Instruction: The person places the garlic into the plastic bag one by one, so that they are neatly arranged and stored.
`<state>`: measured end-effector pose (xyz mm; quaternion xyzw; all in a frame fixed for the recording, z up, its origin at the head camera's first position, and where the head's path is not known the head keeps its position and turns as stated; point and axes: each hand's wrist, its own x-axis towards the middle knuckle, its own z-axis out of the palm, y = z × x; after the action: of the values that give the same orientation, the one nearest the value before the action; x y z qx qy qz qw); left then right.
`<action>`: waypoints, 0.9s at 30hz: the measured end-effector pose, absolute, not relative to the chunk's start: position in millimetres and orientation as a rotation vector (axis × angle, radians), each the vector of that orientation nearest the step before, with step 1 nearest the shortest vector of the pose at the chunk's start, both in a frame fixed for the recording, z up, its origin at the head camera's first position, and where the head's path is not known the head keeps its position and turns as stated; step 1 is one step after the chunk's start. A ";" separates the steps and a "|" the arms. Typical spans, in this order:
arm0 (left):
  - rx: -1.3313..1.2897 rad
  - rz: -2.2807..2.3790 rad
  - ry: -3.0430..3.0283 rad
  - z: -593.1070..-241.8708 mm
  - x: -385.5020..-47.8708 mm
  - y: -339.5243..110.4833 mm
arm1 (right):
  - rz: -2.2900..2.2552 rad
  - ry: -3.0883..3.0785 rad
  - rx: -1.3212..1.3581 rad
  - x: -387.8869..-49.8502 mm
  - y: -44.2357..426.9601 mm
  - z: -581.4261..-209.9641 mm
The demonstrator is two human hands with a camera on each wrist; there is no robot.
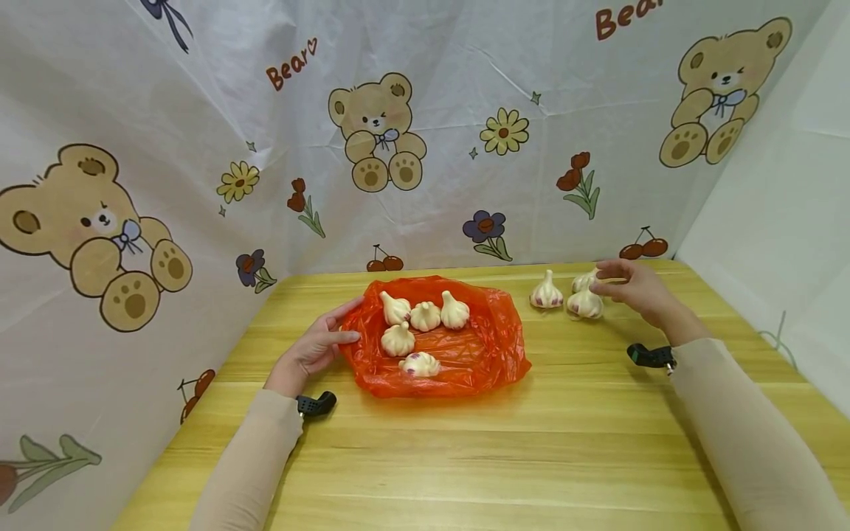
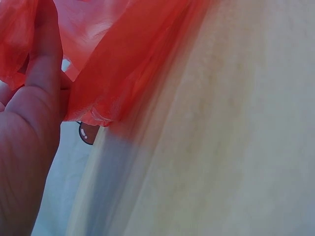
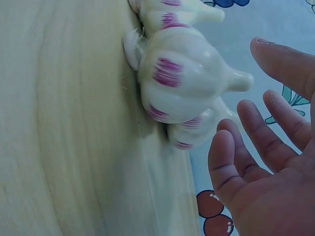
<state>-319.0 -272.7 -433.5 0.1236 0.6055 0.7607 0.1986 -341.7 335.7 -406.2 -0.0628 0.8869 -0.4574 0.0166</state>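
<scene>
A thin red plastic bag (image 1: pixel 505 332) lies spread on the table with its mouth facing up. Several garlic bulbs (image 1: pixel 426 316) are inside it, most with stems up and one on its side. My left hand (image 1: pixel 319 346) pinches the bag's left edge, thumb on the inner side and fingers behind. At the right, three more garlic bulbs (image 1: pixel 547 292) stand close together on the table. Over the two rightmost ones is my right hand (image 1: pixel 637 293), fingers spread and slightly bent. The right wrist view shows a gap between these fingers and the nearest bulb (image 3: pixel 184 73).
The light wooden table (image 1: pixel 451 457) ends at a white sheet (image 1: pixel 438 221) printed with bears and flowers, which stands along its back and left. A plain white panel (image 1: pixel 777 206) rises at the right. A thin cord (image 1: pixel 780 343) lies near the right edge.
</scene>
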 end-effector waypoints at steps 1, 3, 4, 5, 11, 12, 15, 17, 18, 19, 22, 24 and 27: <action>0.345 2.129 1.693 -433.7 -319.0 -272.8 | -1.422 2.754 -0.199 -341.7 335.4 -407.4; 0.346 2.130 1.691 -434.0 -319.0 -272.9 | -1.431 2.744 -0.205 -341.7 334.2 -410.2; 0.347 2.131 1.690 -434.1 -319.1 -272.9 | -1.437 2.737 -0.207 -341.6 333.7 -411.8; 0.349 2.129 1.689 -434.2 -319.0 -272.8 | -1.442 2.730 -0.207 -341.5 333.0 -413.6; 0.365 2.123 1.686 -435.0 -319.6 -273.0 | -1.410 2.736 -0.188 -340.5 328.2 -424.7; 0.367 2.122 1.685 -435.3 -319.9 -273.2 | -1.398 2.742 -0.187 -340.2 327.4 -426.4; 0.373 2.120 1.686 -435.8 -320.8 -273.5 | -1.388 2.751 -0.179 -339.6 325.9 -430.7; 0.374 2.121 1.686 -435.9 -321.1 -273.5 | -1.384 2.756 -0.182 -339.4 325.7 -433.0; 0.374 2.122 1.686 -435.9 -321.2 -273.8 | -1.377 2.761 -0.186 -339.3 326.0 -434.1; 0.374 2.123 1.685 -435.8 -321.2 -273.7 | -1.364 2.768 -0.189 -339.0 326.1 -434.8; 0.371 2.127 1.683 -435.6 -320.6 -273.7 | -1.312 2.777 -0.209 -337.2 326.8 -437.1; 0.366 2.130 1.679 -435.5 -320.1 -273.5 | -1.290 2.766 -0.225 -335.9 327.4 -438.6; 0.358 2.137 1.672 -435.0 -319.7 -272.5 | -1.285 2.743 -0.249 -334.7 328.6 -440.9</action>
<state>-319.7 -272.5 -435.0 0.1281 0.5985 0.7649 0.2007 -334.7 328.6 -440.9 -0.0818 0.9014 -0.4222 0.0509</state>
